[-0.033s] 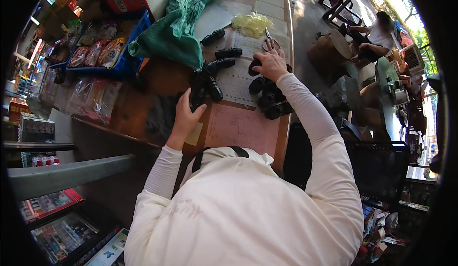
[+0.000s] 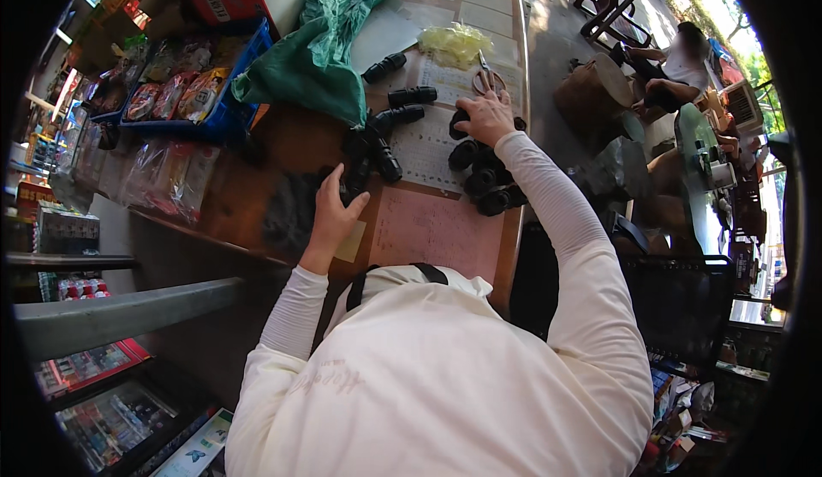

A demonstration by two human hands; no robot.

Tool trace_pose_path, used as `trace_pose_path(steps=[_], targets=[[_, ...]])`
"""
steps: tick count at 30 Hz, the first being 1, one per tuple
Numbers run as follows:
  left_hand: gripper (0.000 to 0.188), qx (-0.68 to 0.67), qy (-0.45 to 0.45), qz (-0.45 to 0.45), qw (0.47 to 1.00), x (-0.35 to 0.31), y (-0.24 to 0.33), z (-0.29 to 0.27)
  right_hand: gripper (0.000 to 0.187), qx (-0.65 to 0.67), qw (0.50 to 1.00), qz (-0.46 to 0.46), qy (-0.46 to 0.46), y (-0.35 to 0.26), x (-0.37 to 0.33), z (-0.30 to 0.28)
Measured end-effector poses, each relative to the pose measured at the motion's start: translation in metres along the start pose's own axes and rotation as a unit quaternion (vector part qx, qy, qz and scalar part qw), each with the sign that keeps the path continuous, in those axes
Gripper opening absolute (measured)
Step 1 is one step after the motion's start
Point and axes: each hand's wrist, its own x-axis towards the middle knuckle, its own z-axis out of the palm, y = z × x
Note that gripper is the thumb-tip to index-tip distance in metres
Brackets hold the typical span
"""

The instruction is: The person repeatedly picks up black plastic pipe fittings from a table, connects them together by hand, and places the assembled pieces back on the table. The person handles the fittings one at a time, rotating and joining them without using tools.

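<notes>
Black plastic pipe fittings lie in two groups on the wooden table [image 2: 235, 187]. My left hand [image 2: 332, 211] rests beside the left pile, thumb and fingers spread around a dark fitting's edge without closing on it. Several loose fittings lie beyond it, one black fitting [image 2: 412, 95] on its side and another black fitting [image 2: 384, 68] farther off. My right hand [image 2: 488, 119] reaches over the right group, its thumb and forefinger bent round a black fitting [image 2: 458, 124]; its other fingers lie near red-handled scissors [image 2: 489, 76]. Nearer me, more black fittings [image 2: 486, 181] sit clustered along the table's right edge.
A green plastic sack [image 2: 312, 74] lies at the far left, next to a blue crate [image 2: 184, 130] of packaged goods. Crumpled yellowish plastic [image 2: 456, 44] lies near the scissors. A pink sheet [image 2: 437, 230] is before me. Another person [image 2: 681, 70] sits at far right.
</notes>
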Motion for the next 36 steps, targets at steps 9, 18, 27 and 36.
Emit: trace_pose_path(steps=[9, 18, 27, 36], targets=[[0.044, 0.306, -0.027, 0.25, 0.918, 0.036, 0.009, 0.043, 0.045, -0.094, 0.993, -0.029, -0.071, 0.008, 0.025, 0.025], [0.034, 0.395, -0.163, 0.309, 0.85, 0.098, -0.014, 0.089, 0.042, -0.088, 0.991, -0.074, -0.076, 0.024, 0.023, 0.021], [0.033, -0.413, -0.049, -0.149, 0.897, 0.014, 0.013, 0.027, 0.047, -0.066, 0.988, -0.099, -0.097, 0.027, 0.025, 0.022], [0.04, -0.585, -0.011, -0.253, 0.771, -0.04, 0.029, -0.026, 0.028, 0.202, 0.964, -0.155, 0.081, -0.053, 0.0, 0.058]])
